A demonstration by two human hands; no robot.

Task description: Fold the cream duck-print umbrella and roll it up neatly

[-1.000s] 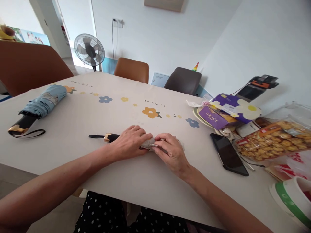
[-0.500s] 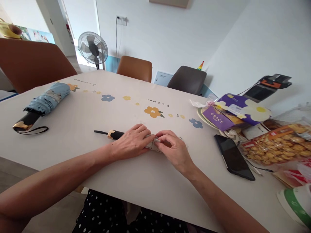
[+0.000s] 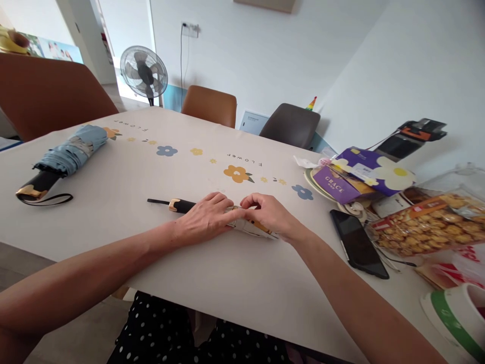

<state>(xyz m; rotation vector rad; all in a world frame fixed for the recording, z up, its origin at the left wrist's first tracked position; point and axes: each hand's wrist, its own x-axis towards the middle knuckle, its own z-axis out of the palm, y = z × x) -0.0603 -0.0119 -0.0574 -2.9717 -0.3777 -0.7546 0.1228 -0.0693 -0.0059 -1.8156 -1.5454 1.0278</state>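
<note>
One table: blue umbrella rolled at left, pale umbrella lying near the front edge. Left hand clasps the pale one; right hand curls against it, pinch unclear. Furling looks nearly done; fastening probably remains.

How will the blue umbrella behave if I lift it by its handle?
On the blue umbrella, the handle looks hard and smooth, so probably rigid but perhaps slippery. Its bunched canopy will likely give when squeezed. The thin strap, looped loosely on the table, will probably dangle.
</note>
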